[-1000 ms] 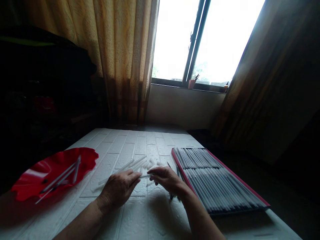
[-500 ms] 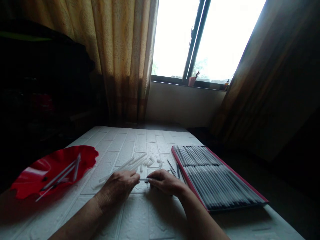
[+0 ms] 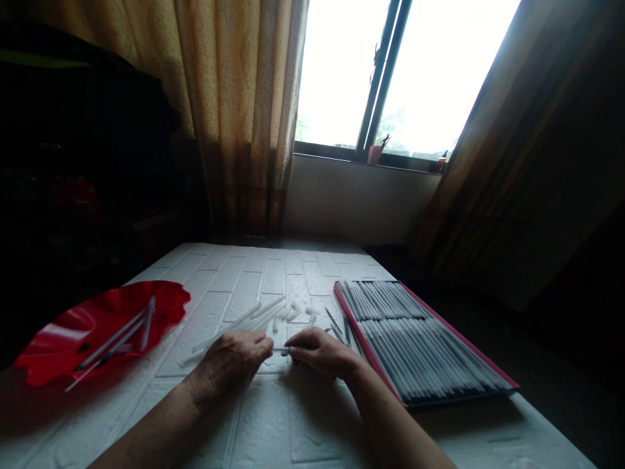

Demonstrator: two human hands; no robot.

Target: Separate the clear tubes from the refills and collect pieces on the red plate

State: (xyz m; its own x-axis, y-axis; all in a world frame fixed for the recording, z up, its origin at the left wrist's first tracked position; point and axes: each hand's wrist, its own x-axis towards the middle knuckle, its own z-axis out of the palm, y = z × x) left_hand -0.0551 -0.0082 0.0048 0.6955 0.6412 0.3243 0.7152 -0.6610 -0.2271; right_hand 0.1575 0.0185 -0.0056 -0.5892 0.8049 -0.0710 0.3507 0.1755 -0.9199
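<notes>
My left hand [image 3: 243, 352] and my right hand [image 3: 319, 352] meet near the middle of the table, fingers pinched. Between them runs a short thin pale tube [image 3: 280, 350], its ends hidden by my fingertips. Just beyond my left hand lie long translucent tubes [image 3: 256, 316] in a loose bundle. Short clear tube pieces [image 3: 293, 311] are scattered past my fingertips. Several thin dark-tipped rods [image 3: 336, 326] lie beyond my right hand, beside a red-edged tray [image 3: 367, 357] filled with two rows of slim grey and clear rods.
At the left stands a red wavy-rimmed dish [image 3: 178, 301] with several thin pen-like sticks in it, one poking over the near rim. A white brick-patterned cover [image 3: 263, 417] lies over the table. Curtains [image 3: 244, 117] and a window are behind it.
The whole view shifts slightly. Both hands stay pinched at the pale tube, in almost the same place; the other things on the table lie as before.
</notes>
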